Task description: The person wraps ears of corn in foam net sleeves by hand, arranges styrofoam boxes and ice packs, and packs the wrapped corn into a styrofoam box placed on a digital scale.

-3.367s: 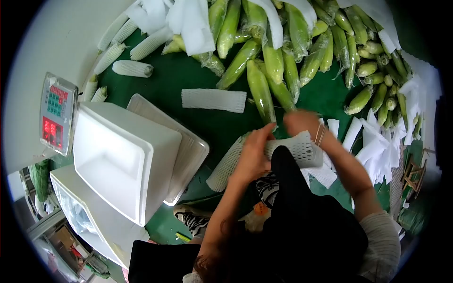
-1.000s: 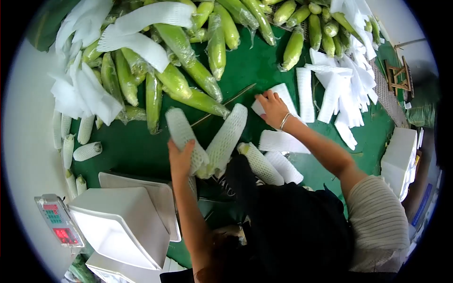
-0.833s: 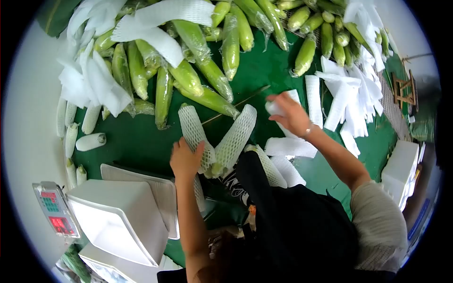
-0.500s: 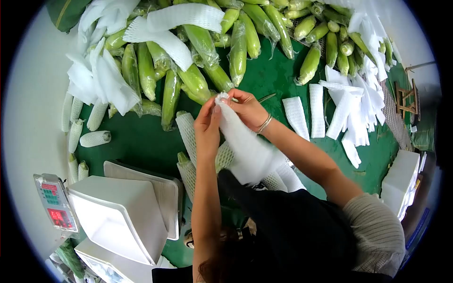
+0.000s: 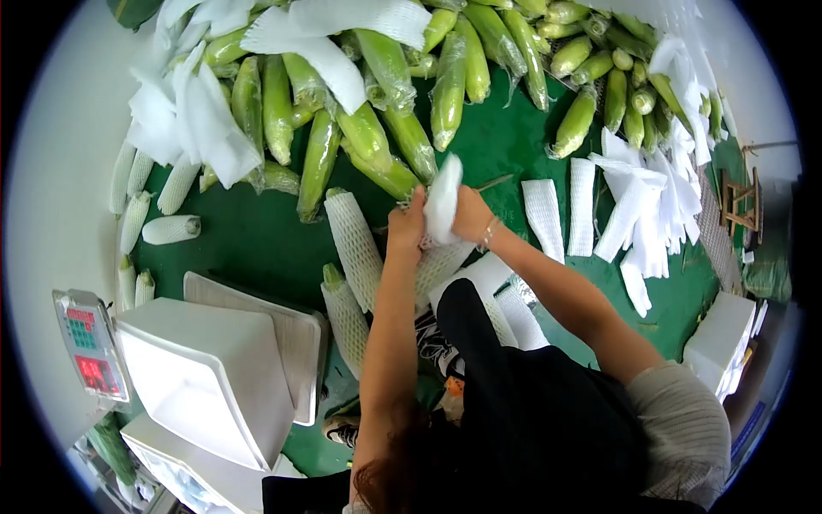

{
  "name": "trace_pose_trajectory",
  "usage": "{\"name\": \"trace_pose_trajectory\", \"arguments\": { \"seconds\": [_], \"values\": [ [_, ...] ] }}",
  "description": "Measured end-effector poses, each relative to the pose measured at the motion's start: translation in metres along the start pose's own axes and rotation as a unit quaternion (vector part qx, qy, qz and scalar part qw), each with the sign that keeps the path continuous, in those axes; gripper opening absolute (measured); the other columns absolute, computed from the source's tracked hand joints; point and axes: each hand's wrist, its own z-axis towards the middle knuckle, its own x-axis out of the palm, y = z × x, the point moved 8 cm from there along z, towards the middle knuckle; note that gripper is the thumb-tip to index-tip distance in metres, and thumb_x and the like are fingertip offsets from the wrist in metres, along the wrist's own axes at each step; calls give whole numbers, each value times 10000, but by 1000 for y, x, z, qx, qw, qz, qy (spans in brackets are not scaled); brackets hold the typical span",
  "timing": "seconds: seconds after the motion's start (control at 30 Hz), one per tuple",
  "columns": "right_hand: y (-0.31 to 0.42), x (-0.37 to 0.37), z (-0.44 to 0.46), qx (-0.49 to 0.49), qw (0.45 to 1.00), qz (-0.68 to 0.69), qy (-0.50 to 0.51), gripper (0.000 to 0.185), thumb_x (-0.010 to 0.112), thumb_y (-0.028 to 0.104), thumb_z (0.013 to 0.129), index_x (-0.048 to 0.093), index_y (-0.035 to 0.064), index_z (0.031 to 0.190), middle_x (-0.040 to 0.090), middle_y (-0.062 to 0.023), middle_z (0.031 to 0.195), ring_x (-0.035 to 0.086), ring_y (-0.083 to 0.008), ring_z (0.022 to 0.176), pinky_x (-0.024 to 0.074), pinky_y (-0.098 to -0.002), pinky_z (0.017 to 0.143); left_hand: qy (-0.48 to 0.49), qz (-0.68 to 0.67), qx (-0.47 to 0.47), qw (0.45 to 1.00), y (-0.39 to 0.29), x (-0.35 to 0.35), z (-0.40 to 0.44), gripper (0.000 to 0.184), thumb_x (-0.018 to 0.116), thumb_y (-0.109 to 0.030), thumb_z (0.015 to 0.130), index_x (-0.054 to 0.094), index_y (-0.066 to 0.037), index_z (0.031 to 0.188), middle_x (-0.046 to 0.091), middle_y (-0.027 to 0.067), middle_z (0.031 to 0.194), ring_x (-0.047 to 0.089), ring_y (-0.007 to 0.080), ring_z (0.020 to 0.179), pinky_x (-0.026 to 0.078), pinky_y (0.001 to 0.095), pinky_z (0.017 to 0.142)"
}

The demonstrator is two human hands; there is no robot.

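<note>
Between my two hands is a white foam net sleeve (image 5: 443, 204), bunched up and slightly blurred. My left hand (image 5: 407, 226) has its fingers closed at the sleeve's left side. On the right side, my right hand (image 5: 473, 214) is closed around the foam. Just under the hands lies a netted piece (image 5: 439, 264), partly covered by them. To its left, a foam-sleeved ear (image 5: 354, 244) rests on the green table, and another sleeved ear (image 5: 344, 313) shows its green end. Beyond my hands lie several film-wrapped green ears (image 5: 377, 146) that look like corn in husks.
Loose foam sleeves (image 5: 634, 201) lie at the right, with more white foam (image 5: 201, 120) at the upper left. A scale with a red display (image 5: 92, 347) and a white box (image 5: 201, 377) stand at the lower left. More green ears (image 5: 578, 120) are piled at the back right.
The sleeve hung down from both hands toward my body; now it is bunched and points up between them. Both hands have moved slightly right and nearer my body. The view has shifted a little.
</note>
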Motion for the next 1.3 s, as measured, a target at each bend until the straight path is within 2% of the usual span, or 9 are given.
{"name": "trace_pose_trajectory", "arguments": {
  "seconds": [0.1, 0.2, 0.37, 0.67, 0.8, 1.0, 1.1, 1.17, 1.3],
  "values": [
    [73, -33, -23, -77, 994, 71, -17, 221, 634, 202, 777, 573, 8, 863, 602, -186, 683, 622, -340, 650, 482, -396, 587, 107, -151, -25, 982, 76, -26, 43, 569, 517, -428, 898, 530, 101, 1108, 598, 156, 1034, 579, 202, 884, 466, 331, 742],
    [126, -50, -22, -85, 988, 124, 31, 164, 645, 151, 790, 588, -3, 781, 510, -113, 594, 498, -135, 527, 398, -290, 509, 260, -446, -30, 856, -39, 15, -106, 411, 433, -383, 938, 543, -31, 1120, 585, 116, 1078, 579, 230, 942, 468, 348, 799],
    [82, -15, 53, 33, 963, 262, 42, 184, 617, 164, 819, 636, -13, 769, 578, -35, 628, 501, -91, 558, 400, -244, 527, -57, -295, 34, 953, -73, -26, -98, 282, 463, -189, 899, 516, -65, 1147, 567, 93, 1099, 549, 207, 983, 442, 354, 855],
    [35, 5, 25, 233, 854, 453, 106, 166, 603, 127, 814, 646, -32, 835, 638, -65, 775, 586, -119, 652, 477, -247, 617, 64, -230, 240, 941, -49, -51, -38, 311, 536, -211, 913, 483, -6, 1141, 508, 77, 1125, 472, 177, 1008, 374, 301, 892],
    [38, 4, 6, 202, 875, 420, 134, 163, 610, 127, 811, 637, -34, 812, 629, -44, 755, 577, -102, 645, 460, -231, 599, -37, -126, 192, 973, -90, -40, -83, 243, 640, -168, 867, 600, -29, 672, 483, -45, 591, 391, 48, 509, 307, 195, 494],
    [-18, 27, 26, 90, 987, 102, -86, 251, 610, 243, 763, 631, -4, 799, 634, -222, 811, 608, -398, 783, 491, -419, 693, -147, 17, 294, 944, -60, -50, -38, 297, 651, -192, 841, 598, 49, 677, 549, 45, 592, 442, 110, 533, 356, 283, 487],
    [-33, 28, 39, 117, 989, 37, -86, 227, 596, 244, 777, 624, 37, 868, 647, -196, 866, 622, -371, 828, 509, -419, 714, -161, 145, 412, 885, -65, -47, -32, 312, 621, -224, 850, 623, 53, 705, 607, 137, 602, 522, 192, 508, 417, 341, 506],
    [-44, 21, 37, 111, 990, -24, -84, 221, 589, 241, 785, 629, 61, 905, 655, -180, 885, 633, -352, 825, 518, -409, 702, -268, 391, 339, 812, -76, -34, -40, 363, 581, -293, 867, 648, 32, 720, 626, 204, 655, 595, 322, 558, 458, 401, 524],
    [-36, 18, 28, 33, 968, -245, -49, 288, 557, 209, 792, 570, 51, 1032, 619, -167, 995, 593, -333, 957, 484, -393, 803, -320, 468, 289, 772, -84, -29, -48, 383, 525, -314, 900, 663, 13, 755, 622, 220, 671, 590, 398, 570, 458, 477, 517]
  ]
}}
